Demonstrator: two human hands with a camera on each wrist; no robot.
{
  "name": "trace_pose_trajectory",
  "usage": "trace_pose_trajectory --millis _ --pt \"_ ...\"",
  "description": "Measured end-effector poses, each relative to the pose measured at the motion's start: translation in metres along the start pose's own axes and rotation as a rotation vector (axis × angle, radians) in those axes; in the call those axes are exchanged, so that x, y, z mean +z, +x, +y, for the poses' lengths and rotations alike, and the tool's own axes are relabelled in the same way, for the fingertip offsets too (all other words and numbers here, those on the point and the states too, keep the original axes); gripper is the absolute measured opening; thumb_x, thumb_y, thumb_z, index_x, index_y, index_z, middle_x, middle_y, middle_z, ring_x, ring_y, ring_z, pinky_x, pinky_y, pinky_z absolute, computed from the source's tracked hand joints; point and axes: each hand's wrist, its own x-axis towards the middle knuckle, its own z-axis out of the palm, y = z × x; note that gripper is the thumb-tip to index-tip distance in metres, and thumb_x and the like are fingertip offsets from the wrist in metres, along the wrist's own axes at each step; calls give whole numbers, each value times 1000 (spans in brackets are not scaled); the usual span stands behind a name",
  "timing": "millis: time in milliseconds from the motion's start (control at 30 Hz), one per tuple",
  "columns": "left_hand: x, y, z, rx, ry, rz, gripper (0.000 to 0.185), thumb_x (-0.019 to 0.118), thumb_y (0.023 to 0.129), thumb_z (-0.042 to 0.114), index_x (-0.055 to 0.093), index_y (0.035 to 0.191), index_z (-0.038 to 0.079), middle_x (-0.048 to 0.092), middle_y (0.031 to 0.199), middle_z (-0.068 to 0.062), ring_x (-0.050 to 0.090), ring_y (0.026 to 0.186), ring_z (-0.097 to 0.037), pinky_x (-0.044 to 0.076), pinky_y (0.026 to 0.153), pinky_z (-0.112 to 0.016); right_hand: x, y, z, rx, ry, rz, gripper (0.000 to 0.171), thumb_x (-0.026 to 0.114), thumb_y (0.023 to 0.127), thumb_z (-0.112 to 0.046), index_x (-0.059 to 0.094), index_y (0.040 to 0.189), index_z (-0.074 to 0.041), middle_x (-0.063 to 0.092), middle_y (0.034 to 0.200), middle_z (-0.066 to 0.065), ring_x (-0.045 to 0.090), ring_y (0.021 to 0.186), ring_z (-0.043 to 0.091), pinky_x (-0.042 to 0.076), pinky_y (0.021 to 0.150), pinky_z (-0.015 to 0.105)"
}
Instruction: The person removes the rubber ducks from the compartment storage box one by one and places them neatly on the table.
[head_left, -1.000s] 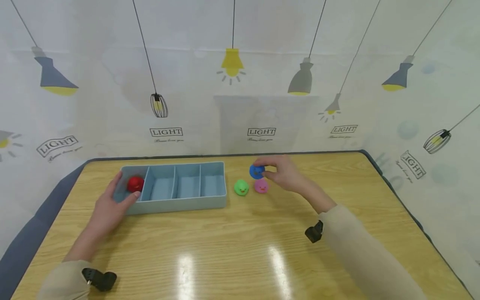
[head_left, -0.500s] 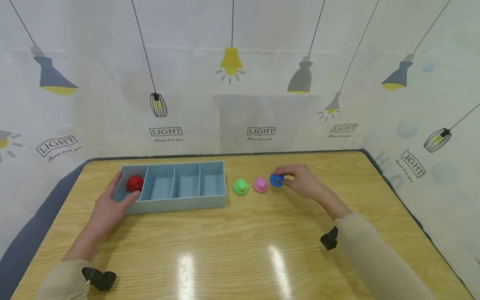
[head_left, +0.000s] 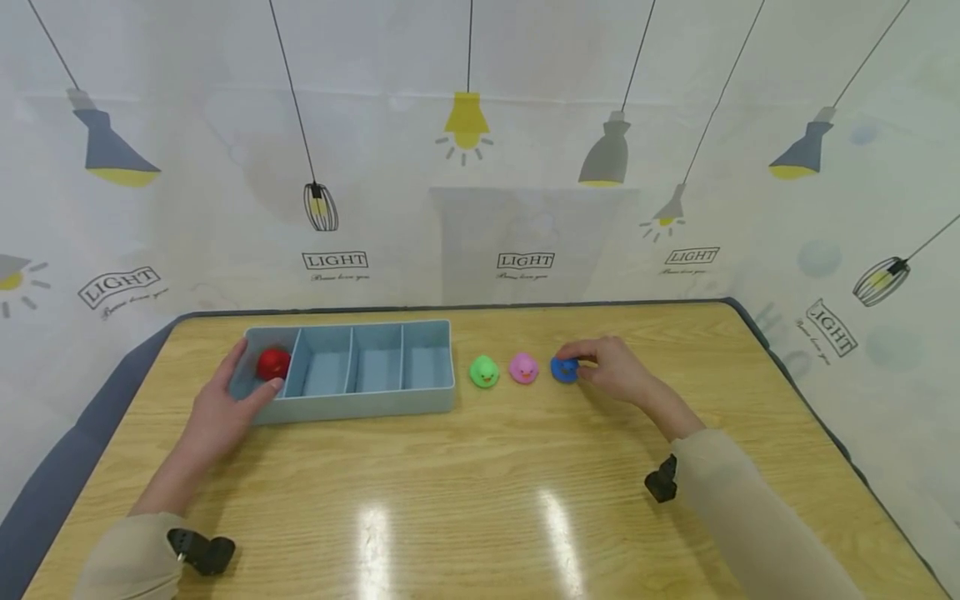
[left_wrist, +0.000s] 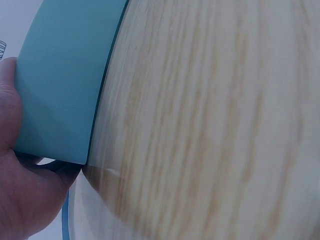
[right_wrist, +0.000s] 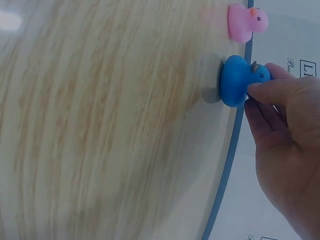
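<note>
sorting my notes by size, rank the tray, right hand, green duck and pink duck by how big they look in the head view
Largest: tray
Next: right hand
Smallest: green duck and pink duck, too alike to rank

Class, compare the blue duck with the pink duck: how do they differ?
The blue duck is pinched by the right hand; the pink duck stands untouched. The blue duck's beak looks dull brownish-grey, the pink duck's orange. Both share a duck shape and are outside the tray.

Free passage over near tabletop point(head_left: 465, 479), pink duck point(head_left: 523, 367) an obstacle beside blue duck point(right_wrist: 233, 84).
</note>
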Motion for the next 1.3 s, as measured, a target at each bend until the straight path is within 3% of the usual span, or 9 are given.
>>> trace_pose_trajectory --millis 533,867,1100,1300 --pt "2 0 0 -4 -6 -2 93 59 103 47 -1 166 14 6 166 -32 8 148 -59 16 112 -78 1 4 4 -60 -66 2 33 66 85 19 79 109 0 72 122 19 63 120 42 49 104 57" --pt "0 -1 2 -8 -5 3 93 58 103 48 -1 166 15 6 166 -32 8 148 -58 16 112 -78 -2 6 7 -39 -63 -26 35 64 86 19 79 109 -2 71 124 18 62 122 42 48 106 57" --pt "1 0 2 -1 -13 2 92 59 103 45 0 166 14 6 166 -32 8 149 -58 16 112 -78 -4 5 9 -75 -73 -18 31 68 88 15 79 110 -4 72 123 15 63 121 41 47 106 58" --pt "1 0 0 -4 -24 2 92 59 103 47 0 166 16 5 166 -31 6 149 -57 15 112 -78 -12 3 6 -23 -18 -31 34 68 90 12 77 119 -3 68 131 16 58 128 42 42 110 60"
